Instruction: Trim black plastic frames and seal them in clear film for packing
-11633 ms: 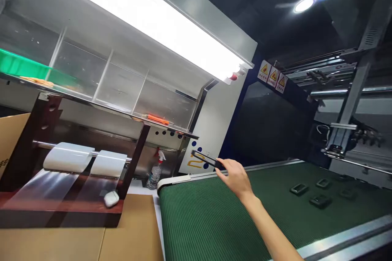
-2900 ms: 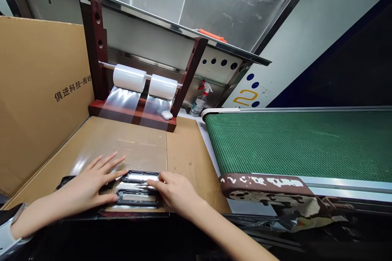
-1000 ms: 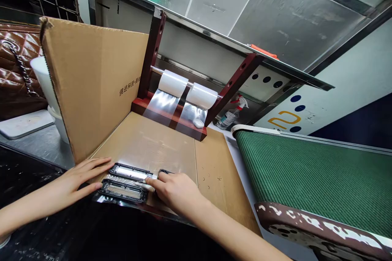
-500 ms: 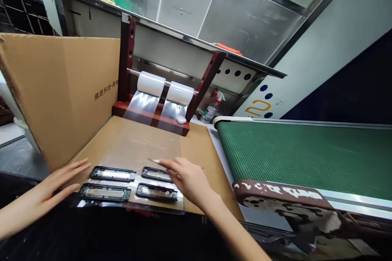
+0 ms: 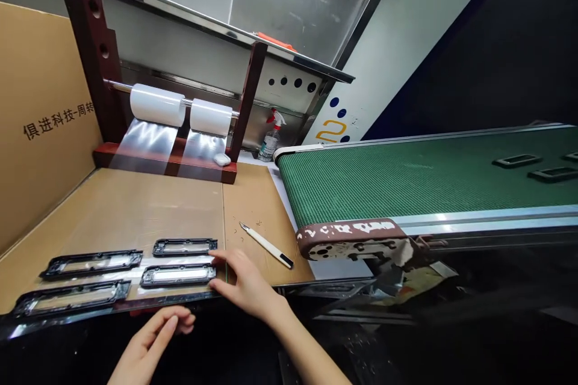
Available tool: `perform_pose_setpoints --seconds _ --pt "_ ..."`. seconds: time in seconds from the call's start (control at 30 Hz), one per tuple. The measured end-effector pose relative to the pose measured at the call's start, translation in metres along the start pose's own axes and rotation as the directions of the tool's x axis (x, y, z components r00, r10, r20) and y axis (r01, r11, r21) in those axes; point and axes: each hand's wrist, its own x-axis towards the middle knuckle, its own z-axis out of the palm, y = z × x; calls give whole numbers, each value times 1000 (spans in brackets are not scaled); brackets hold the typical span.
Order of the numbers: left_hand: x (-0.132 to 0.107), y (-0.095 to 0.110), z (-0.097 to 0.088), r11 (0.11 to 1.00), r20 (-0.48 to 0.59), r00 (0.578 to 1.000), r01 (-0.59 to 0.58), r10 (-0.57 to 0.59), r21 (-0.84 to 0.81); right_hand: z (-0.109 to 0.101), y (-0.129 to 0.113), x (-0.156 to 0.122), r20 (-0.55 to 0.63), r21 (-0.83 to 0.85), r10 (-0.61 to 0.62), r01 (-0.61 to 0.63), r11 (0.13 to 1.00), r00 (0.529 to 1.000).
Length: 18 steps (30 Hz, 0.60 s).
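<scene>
Two pairs of black rectangular plastic frames lie on clear film at the front of the cardboard-covered table. My right hand (image 5: 244,283) is at the right end of the near right frame (image 5: 178,275), thumb and index finger apart around that end, not closed on it. Just beyond is the far right frame (image 5: 185,246). On the left are the far left frame (image 5: 93,263) and the near left frame (image 5: 72,299). My left hand (image 5: 158,337) hovers before the table edge with curled fingers and nothing visible in them. A white craft knife (image 5: 267,245) lies right of my right hand.
Two film rolls (image 5: 158,105) hang on a dark red stand (image 5: 203,171) at the back. A tall cardboard panel (image 5: 45,108) stands left. The green conveyor belt (image 5: 383,174) on the right carries several black frames. Behind the table is a spray bottle (image 5: 270,143).
My right hand has put the craft knife down on the cardboard and moved to the near right frame. My left hand has left the left frames and curled. The view has swung right.
</scene>
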Motion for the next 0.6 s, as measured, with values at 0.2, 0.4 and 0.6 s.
perform_pose_setpoints --seconds 0.2,0.4,0.6 --pt "14 -28 -6 995 29 998 59 -57 -80 -5 -27 -19 22 265 197 -195 944 980" --pt "-5 -44 3 988 80 995 73 -63 -135 12 -31 -77 -54 371 295 -256 893 954" --pt "-28 -37 21 953 74 993 110 -93 -282 24 -32 -111 -85 319 347 -304 898 934"
